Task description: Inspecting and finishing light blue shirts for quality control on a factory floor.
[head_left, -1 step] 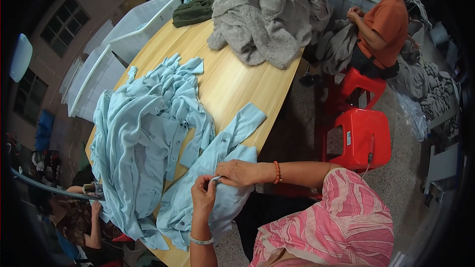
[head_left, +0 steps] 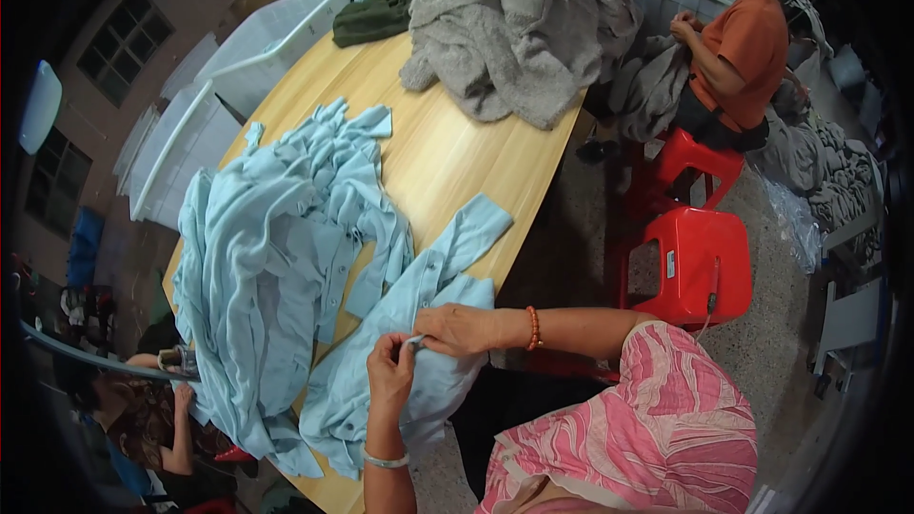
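Observation:
A light blue buttoned knit garment (head_left: 381, 409) lies across the near edge of the table, one sleeve stretched toward the far right. My left hand (head_left: 390, 376) pinches a small fold of its edge between thumb and fingers. Right beside it, my right hand (head_left: 457, 329) is closed on the same edge, knuckles up, its fingertips partly hidden. Dark buttons show along the garment's front band. To the left, a heap of similar light blue garments (head_left: 257, 276) lies rumpled, touching the one in my hands.
Farther along the wooden table (head_left: 419, 152) are a grey knit pile (head_left: 514, 29) and dark green folded cloth (head_left: 373, 19). White bins (head_left: 181, 152) line the left side. Red stools (head_left: 705, 262) stand right, a co-worker in orange (head_left: 747, 48) on one. Another person (head_left: 143, 419) works lower left.
My hands keep the same hold on the garment. At the far end, another person's arm has shifted slightly.

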The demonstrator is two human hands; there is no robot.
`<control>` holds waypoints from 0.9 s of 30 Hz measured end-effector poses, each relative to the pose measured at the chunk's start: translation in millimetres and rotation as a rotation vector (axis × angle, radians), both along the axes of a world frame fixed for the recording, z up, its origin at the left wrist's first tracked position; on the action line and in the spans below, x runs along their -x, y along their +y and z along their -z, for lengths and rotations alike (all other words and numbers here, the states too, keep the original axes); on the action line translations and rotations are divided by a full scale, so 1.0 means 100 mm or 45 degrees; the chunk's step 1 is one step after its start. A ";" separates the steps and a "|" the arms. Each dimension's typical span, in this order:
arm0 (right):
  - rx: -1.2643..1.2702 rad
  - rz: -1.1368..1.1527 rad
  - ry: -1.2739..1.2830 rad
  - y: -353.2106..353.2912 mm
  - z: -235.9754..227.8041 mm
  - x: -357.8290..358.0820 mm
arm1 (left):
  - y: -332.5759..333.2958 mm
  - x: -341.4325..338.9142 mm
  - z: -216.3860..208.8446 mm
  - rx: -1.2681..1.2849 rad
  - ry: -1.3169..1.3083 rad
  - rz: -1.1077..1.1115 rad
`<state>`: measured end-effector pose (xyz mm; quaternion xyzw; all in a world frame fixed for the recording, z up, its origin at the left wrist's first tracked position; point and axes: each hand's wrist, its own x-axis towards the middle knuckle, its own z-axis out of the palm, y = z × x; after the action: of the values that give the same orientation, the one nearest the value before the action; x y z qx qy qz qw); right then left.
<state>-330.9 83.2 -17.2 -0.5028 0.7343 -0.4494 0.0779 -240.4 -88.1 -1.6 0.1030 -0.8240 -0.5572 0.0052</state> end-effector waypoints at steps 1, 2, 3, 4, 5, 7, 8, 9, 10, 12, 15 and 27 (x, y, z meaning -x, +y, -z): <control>0.012 -0.013 0.025 -0.01 0.07 0.00 | -0.01 0.00 0.01 0.094 -0.035 0.002; 0.010 0.003 0.189 -0.01 0.17 0.04 | -0.01 0.06 0.03 0.135 0.035 0.039; 0.021 0.064 0.334 0.00 0.29 0.03 | 0.01 0.09 0.00 0.132 0.032 0.057; 0.017 0.033 0.240 -0.01 0.19 0.03 | 0.02 0.09 -0.09 0.217 0.051 0.076; 0.030 0.010 0.169 0.01 0.10 0.06 | -0.02 0.10 -0.02 0.173 0.081 0.089; 0.039 0.006 0.132 0.04 -0.02 0.12 | -0.01 0.16 -0.14 0.141 0.029 0.123; 0.038 0.018 0.156 0.03 0.00 0.14 | 0.00 0.18 -0.13 0.051 0.047 0.107; 0.052 0.000 0.077 0.00 -0.05 0.15 | -0.02 0.17 -0.13 -0.048 -0.001 0.074; 0.057 -0.010 0.038 -0.01 -0.06 0.17 | -0.02 0.18 -0.16 -0.003 -0.031 0.065; 0.059 -0.032 -0.015 -0.03 -0.07 0.20 | -0.05 0.19 -0.18 0.039 -0.076 0.044; 0.044 -0.049 -0.086 0.01 -0.12 0.20 | -0.04 0.18 -0.15 0.027 -0.128 0.063; -0.376 0.078 0.035 0.54 -0.40 0.49 | 0.16 0.10 -0.19 0.252 -0.031 -0.105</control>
<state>-379.9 137.2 23.2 -0.4691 0.8085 -0.3318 0.1272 -250.6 -72.2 17.9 0.1425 -0.8701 -0.4709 0.0282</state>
